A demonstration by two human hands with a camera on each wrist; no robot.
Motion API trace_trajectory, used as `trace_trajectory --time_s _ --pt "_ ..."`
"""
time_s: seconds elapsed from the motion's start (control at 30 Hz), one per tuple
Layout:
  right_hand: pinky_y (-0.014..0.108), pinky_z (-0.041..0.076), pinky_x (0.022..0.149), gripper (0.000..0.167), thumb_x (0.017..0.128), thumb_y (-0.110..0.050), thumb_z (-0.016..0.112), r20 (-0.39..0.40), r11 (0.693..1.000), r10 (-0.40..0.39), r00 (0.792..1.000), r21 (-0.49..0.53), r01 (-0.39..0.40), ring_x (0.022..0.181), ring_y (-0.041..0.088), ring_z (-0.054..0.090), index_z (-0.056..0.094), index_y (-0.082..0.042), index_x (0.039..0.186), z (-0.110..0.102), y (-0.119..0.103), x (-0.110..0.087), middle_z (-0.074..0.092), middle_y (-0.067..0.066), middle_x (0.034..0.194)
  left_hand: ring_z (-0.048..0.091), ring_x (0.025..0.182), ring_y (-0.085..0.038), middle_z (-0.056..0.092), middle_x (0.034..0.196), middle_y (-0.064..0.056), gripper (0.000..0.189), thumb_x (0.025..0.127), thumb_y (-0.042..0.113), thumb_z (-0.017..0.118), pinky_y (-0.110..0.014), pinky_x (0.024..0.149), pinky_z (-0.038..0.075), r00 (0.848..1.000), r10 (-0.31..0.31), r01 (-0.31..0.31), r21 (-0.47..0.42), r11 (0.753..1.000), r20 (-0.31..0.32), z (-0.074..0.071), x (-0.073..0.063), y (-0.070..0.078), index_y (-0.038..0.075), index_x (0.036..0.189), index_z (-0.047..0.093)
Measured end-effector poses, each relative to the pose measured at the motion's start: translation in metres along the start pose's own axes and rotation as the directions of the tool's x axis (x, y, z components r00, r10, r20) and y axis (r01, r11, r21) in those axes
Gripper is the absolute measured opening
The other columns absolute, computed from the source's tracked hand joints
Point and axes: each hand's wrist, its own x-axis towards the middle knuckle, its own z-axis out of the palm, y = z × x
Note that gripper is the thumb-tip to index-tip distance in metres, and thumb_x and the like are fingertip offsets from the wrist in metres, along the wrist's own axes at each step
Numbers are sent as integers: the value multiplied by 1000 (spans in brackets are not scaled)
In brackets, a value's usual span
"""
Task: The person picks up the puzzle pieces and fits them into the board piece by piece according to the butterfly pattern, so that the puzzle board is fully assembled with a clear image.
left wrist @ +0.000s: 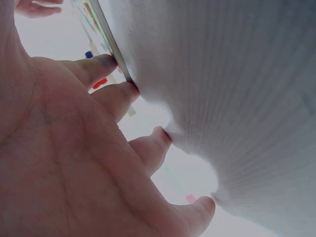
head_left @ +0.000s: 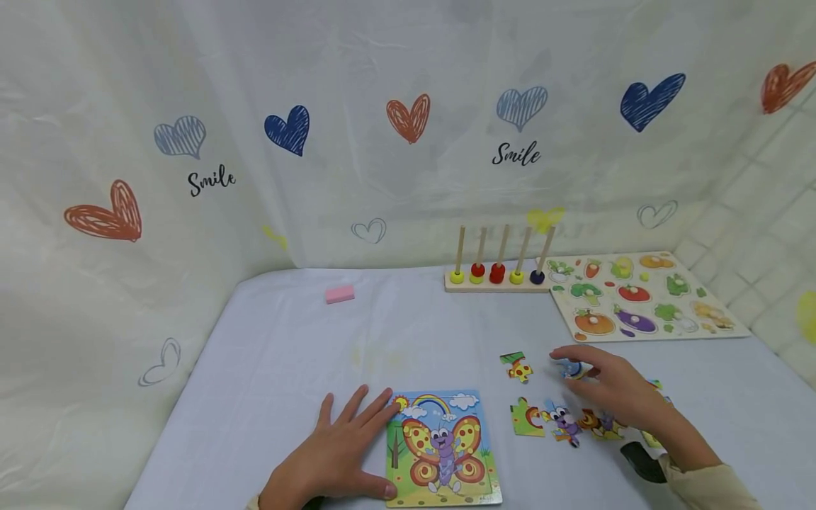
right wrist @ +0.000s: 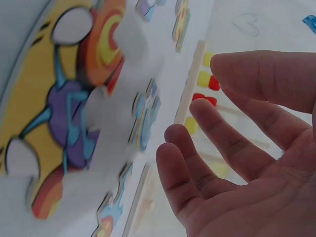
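Blue puzzle piece (head_left: 571, 368) on the counter (head_left: 287, 340), right of the butterfly board, under the right hand (head_left: 612, 382). Right grip fairly wide, thumb and fingers apart, fingers gently bent, nothing held. Left hand (head_left: 341, 453) spread flat, fingers straight, at the left edge of the butterfly board (head_left: 443, 450); holds nothing either.

Step looks like reaching for a piece. Picking it up would call for narrowing thumb and fingertips on its thin edge, without nudging the neighbours.

Pieces: flat, thin, stiff, wood or card, can't tell; knobbed and notched outlines, glossy print. Green-and-yellow piece (head_left: 519, 368) lies to the left, green corner piece (head_left: 528, 418) nearer the person, then purple piece (head_left: 562, 423) just beside it and brown-and-purple piece (head_left: 602, 423) partly under the hand. Others at right mostly hidden.

Butterfly board: rectangular, flat, bright print.

Further out: wooden peg rack (head_left: 497, 287), thin upright rods, rounded beads; vegetable board (head_left: 637, 297), flat, printed; pink block (head_left: 340, 294), small, matte. Backdrop: creased white sheet, heart prints.
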Motion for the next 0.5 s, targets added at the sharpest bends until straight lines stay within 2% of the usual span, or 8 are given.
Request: trace_trajectory --time_s 0.17,0.37,0.5 --pt "43 57 88 44 93 -2 76 14 999 27 1000 -26 -27 124 40 61 70 -7 136 -5 6 -1 63 21 144 11 163 -36 23 177 8 114 76 81 76 -81 117 1 1000 2 -2 1 1000 -3 0 0 0 31 170 34" --pt "51 57 88 48 90 5 71 28 997 58 998 -50 -57 122 44 62 68 -3 137 -9 13 1 61 26 144 10 163 -36 23 177 8 114 76 81 76 -81 117 1 1000 -2 2 -6 1000 1 -1 0 0 31 170 34" --pt "50 57 85 48 90 4 74 21 995 66 998 -70 -65 118 44 62 67 -1 137 -11 16 2 61 27 142 10 163 -37 22 177 8 114 76 81 77 -81 117 1 1000 -2 3 -11 1000 8 -2 0 1 30 169 35"
